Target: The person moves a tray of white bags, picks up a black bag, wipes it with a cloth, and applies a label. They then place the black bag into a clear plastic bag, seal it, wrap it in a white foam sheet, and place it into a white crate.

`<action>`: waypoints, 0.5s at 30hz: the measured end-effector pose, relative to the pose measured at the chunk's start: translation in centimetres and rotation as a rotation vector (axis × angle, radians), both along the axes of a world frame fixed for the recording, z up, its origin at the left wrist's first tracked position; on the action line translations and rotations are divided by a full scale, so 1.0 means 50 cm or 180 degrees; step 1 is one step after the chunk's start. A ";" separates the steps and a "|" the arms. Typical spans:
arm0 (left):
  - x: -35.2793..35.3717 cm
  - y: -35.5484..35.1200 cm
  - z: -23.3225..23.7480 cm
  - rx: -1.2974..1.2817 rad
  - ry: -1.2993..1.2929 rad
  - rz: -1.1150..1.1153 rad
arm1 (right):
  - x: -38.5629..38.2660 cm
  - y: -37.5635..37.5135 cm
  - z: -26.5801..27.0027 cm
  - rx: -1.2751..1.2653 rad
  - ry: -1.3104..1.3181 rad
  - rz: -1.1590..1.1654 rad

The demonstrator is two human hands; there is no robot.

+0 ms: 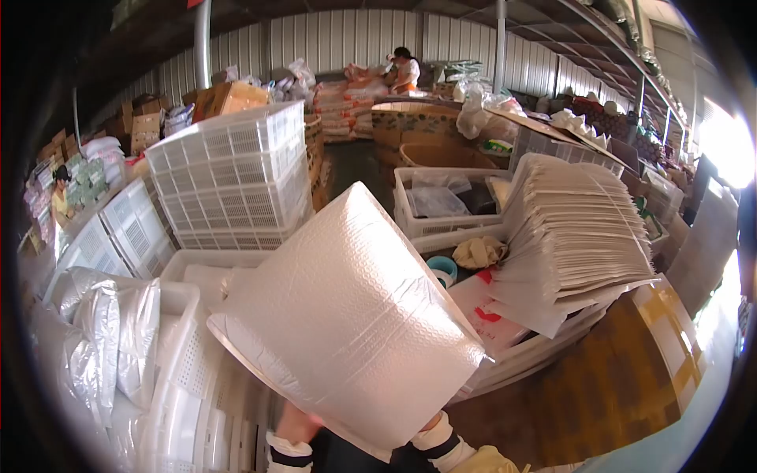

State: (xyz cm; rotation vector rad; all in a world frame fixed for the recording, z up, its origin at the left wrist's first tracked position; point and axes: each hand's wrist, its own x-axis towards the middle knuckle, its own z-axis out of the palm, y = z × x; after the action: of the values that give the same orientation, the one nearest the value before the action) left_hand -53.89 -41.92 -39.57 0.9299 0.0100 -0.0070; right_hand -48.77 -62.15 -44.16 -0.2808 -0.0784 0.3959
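A large silvery-white sheet-like bundle of bubble-textured foil [347,307], which looks like a stack of bubble mailers, is held up tilted in front of me. My left hand [297,426] grips its lower left edge, with most of the fingers hidden behind it. At the lower right edge, my right hand [431,422] also holds the bundle, and only a small part near the wrist shows. Just right of the bundle, a tall stack of flat white mailers [579,236] leans over a crate, above a red-printed white bag [489,311].
White plastic crates [229,169] are stacked at back left. Silvery filled bags [102,339] sit in a white crate [185,347] at left. A roll of blue tape [443,268] lies beyond the bundle. A taped cardboard box [615,378] stands right. Another person [406,72] is far back.
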 end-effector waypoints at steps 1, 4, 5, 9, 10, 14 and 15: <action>0.011 -0.006 0.040 -0.0001 -0.0152 0.0326 | 0.001 0.010 0.004 -0.0020 -0.0012 0.0021; 0.023 -0.028 0.101 0.0053 -0.0543 0.1090 | -0.016 0.026 -0.002 -0.0173 -0.0045 0.0119; 0.018 -0.032 0.100 0.0198 -0.0575 0.0940 | -0.026 0.024 -0.010 -0.0240 -0.0056 0.0190; -0.024 -0.062 0.082 0.0586 -0.0511 0.0519 | -0.071 -0.003 -0.038 -0.0529 -0.0124 0.0392; -0.035 -0.062 0.077 0.0675 -0.0418 0.0489 | -0.078 -0.009 -0.039 -0.0593 -0.0146 0.0435; -0.022 0.046 0.062 0.1111 -0.0757 0.0285 | -0.078 -0.019 -0.018 -0.0853 -0.0262 0.0592; -0.014 0.062 0.084 0.0143 -0.0789 0.0294 | -0.083 -0.024 -0.010 -0.0931 -0.0306 0.0664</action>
State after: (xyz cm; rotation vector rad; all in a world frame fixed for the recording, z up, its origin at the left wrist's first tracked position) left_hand -54.59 -38.84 -35.38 0.9693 -0.1772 0.1948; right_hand -52.91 -63.33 -44.69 -0.5835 -0.1451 0.6024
